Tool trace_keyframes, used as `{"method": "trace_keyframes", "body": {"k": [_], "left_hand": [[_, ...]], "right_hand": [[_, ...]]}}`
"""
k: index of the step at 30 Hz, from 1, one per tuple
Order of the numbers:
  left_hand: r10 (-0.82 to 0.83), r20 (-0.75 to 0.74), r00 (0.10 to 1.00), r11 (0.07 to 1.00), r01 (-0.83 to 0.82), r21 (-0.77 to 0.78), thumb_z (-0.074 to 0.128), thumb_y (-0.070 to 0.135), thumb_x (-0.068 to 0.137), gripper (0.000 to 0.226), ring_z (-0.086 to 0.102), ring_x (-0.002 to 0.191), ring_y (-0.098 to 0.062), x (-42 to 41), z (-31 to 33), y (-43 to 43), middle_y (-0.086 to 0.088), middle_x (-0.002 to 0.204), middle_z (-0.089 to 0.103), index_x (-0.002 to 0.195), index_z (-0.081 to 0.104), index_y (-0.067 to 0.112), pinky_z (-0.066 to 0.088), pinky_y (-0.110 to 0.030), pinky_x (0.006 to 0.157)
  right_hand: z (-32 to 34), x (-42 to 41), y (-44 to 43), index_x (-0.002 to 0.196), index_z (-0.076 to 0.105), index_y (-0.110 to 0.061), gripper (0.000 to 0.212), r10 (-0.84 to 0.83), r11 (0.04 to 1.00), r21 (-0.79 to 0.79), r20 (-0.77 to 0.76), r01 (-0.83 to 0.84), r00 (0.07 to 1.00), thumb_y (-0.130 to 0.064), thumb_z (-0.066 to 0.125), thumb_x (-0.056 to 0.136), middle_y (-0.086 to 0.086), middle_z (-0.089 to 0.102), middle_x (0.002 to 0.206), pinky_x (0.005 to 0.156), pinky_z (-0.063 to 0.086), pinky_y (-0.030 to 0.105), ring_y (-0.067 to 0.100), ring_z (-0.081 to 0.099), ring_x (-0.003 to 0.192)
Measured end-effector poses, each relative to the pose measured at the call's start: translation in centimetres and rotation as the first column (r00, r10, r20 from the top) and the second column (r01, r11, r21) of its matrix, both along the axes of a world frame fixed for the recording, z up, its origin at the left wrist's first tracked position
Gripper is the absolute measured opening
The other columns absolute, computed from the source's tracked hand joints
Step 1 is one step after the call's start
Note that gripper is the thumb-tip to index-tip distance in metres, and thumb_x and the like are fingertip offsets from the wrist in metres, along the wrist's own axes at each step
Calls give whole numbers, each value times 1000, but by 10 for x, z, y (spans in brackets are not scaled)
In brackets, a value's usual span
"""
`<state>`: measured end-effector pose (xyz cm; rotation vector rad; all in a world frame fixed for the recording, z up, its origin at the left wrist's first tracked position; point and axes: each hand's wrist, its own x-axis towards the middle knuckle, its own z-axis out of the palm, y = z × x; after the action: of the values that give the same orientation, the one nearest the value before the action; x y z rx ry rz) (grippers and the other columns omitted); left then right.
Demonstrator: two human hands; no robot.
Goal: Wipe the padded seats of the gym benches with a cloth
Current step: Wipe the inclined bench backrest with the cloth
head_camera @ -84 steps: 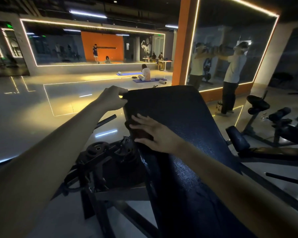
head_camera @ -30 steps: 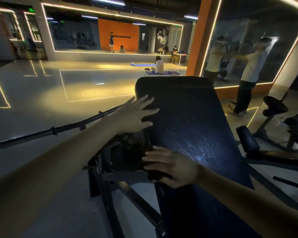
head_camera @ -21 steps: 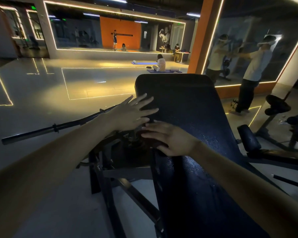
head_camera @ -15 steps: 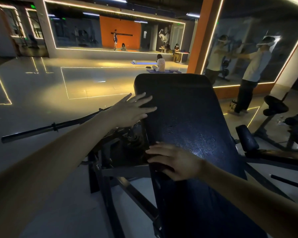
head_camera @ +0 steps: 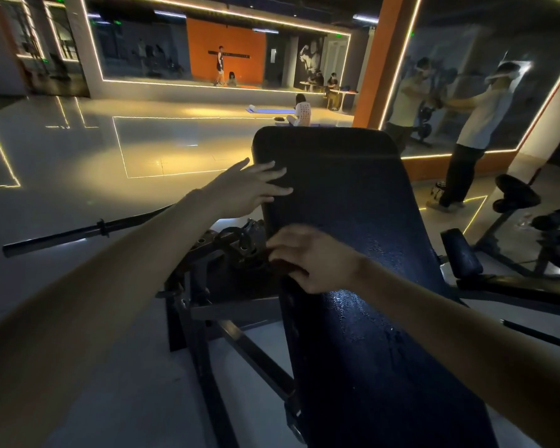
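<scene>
Strip-lit mirrors (head_camera: pixel 466 76) and a glossy floor (head_camera: pixel 143 150) are glowing behind the tilted bench pad (head_camera: pixel 353 205) that I am wiping. My left hand (head_camera: pixel 243 189) is lying wide, fingers straight and spread, against the pad's upper left edge, most likely to steady the bench while the other hand is rubbing. My right hand (head_camera: pixel 314 257) is working lower down on the same edge, its fingers bent over a dark cloth (head_camera: pixel 285 266) and pinning it to the padding where the cushion is meeting the metal frame (head_camera: pixel 207 305). I am probably holding the cloth there because the side seam needs attention. The hand is blurred, so I cannot tell exactly how the fingers are gripping. Below it the pad is shining as though damp, while the far end is looking duller and may be awaiting its turn. A barbell (head_camera: pixel 78 232) is lying on the floor to the left, and a second bench (head_camera: pixel 463 257) is waiting to the right, apparently unwiped.
</scene>
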<state>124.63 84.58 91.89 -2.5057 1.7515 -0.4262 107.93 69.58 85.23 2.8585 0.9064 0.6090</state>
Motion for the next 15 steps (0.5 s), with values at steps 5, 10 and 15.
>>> {"method": "trace_keyframes", "body": {"k": [5, 10, 15], "left_hand": [[-9, -10, 1000, 1000, 9, -9, 35, 27, 106, 46, -1, 151, -16, -2, 0, 1, 7, 164, 7, 149, 30, 42, 3, -40, 120], [-38, -18, 999, 999, 38, -20, 36, 28, 106, 45, -1, 151, -14, 1, 3, 1, 9, 163, 8, 149, 31, 42, 5, -40, 120], [-35, 13, 999, 999, 35, -19, 38, 0, 100, 66, -2, 151, -15, 2, 0, 3, 8, 164, 6, 150, 27, 41, 5, -41, 120]], "right_hand": [[-6, -10, -4, 109, 70, -6, 36, 121, 972, -187, -134, -145, 984, -9, 66, 73, 10, 64, 118, 101, 44, 42, 30, 56, 112], [37, 27, -10, 108, 71, -8, 46, 3, 984, -178, 42, 5, 999, -20, 44, 72, 8, 67, 116, 91, 47, 41, 30, 59, 108], [21, 15, -7, 104, 70, -8, 35, -45, 998, -33, 22, 46, 999, -12, 56, 72, 8, 65, 116, 86, 51, 47, 30, 57, 105]]}}
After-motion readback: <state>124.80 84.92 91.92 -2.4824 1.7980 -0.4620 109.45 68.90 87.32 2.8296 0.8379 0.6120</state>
